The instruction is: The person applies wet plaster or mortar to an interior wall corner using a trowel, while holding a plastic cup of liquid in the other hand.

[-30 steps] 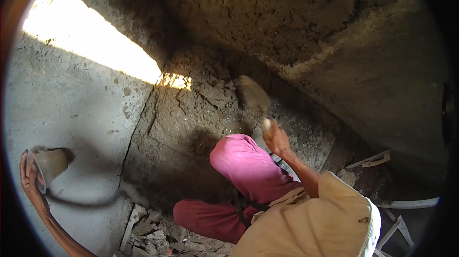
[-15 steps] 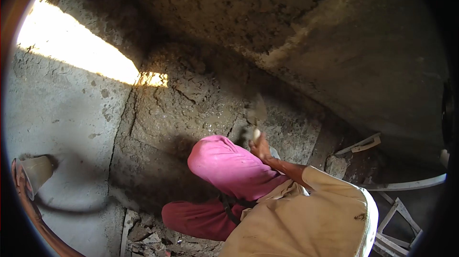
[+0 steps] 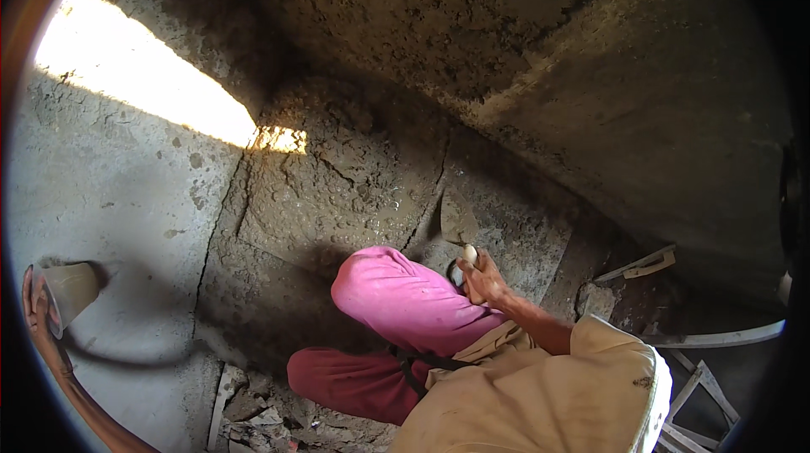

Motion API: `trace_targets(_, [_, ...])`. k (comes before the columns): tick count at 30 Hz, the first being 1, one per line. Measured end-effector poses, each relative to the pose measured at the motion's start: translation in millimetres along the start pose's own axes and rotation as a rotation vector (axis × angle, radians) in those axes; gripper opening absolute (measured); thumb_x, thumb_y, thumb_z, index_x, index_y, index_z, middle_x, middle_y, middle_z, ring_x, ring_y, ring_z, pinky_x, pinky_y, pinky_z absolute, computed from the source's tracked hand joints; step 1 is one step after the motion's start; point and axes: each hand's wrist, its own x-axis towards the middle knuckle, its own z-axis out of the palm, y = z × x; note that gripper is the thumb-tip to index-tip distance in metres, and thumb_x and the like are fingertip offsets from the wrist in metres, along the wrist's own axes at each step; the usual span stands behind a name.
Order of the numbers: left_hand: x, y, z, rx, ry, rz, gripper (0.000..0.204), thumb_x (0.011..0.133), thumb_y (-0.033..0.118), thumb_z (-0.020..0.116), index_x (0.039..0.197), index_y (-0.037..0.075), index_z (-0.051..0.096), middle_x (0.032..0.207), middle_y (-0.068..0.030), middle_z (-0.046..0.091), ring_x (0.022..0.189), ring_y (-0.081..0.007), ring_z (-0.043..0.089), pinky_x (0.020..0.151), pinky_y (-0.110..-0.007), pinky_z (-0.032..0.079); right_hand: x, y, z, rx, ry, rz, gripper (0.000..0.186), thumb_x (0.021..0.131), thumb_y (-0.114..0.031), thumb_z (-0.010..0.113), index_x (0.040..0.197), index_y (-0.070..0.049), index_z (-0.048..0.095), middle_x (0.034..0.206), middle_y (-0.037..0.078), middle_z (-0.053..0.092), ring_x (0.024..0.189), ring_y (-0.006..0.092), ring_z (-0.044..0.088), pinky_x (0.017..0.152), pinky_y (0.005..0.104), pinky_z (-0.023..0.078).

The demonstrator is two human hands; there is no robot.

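Note:
My right hand (image 3: 484, 278) is closed round the pale handle of a trowel (image 3: 458, 218), just beyond my pink-clad knee. The trowel's blade points away from me, close over the rough grey surface; whether it touches cannot be made out. A small whitish thing (image 3: 456, 274) shows partly beside that hand, its kind unclear. At the far left, my left hand (image 3: 36, 305) grips the rim of a beige bucket (image 3: 74, 290), with fingers over the edge. What the bucket holds is hidden from this angle.
A rough, dark mortar-covered wall (image 3: 422, 23) rises at the back and right. Strong sunlight (image 3: 143, 65) falls at the upper left. Broken rubble (image 3: 257, 419) lies at the lower left. Pale frame pieces (image 3: 704, 390) and a curved strip (image 3: 717, 338) are at the right.
My right hand and the trowel have drawn slightly back and to the right. The blade, blurred by motion before, is now sharp. My left hand stays at the bucket.

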Motion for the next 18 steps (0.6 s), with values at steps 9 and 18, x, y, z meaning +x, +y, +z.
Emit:
trace_targets(9, [-9, 23, 14, 0.015, 0.032, 0.044, 0.058, 0.094, 0.034, 0.057, 0.142, 0.004, 0.048, 0.126, 0.0, 0.063, 0.069, -0.005, 0.038, 0.075, -0.02, 0.035, 33, 5, 14, -0.059, 0.128, -0.148, 0.048, 0.096, -0.023, 0.059, 0.131, -0.003, 0.034, 0.078, 0.01, 0.055, 0.051, 0.0175, 0.055, 0.042, 0.0355, 0.044])
trace_targets(18, [0, 7, -4, -0.015, -0.09, -0.013, 0.06, 0.093, 0.034, 0.057, 0.143, 0.003, 0.047, 0.13, -0.0074, 0.06, 0.092, -0.0091, 0.052, 0.085, -0.022, 0.038, 85, 5, 39, -0.296, 0.277, -0.247, 0.051, 0.094, -0.026, 0.059, 0.133, -0.004, 0.036, 0.091, 0.024, 0.064, 0.066, 0.033, 0.067, 0.058, 0.046, 0.052])
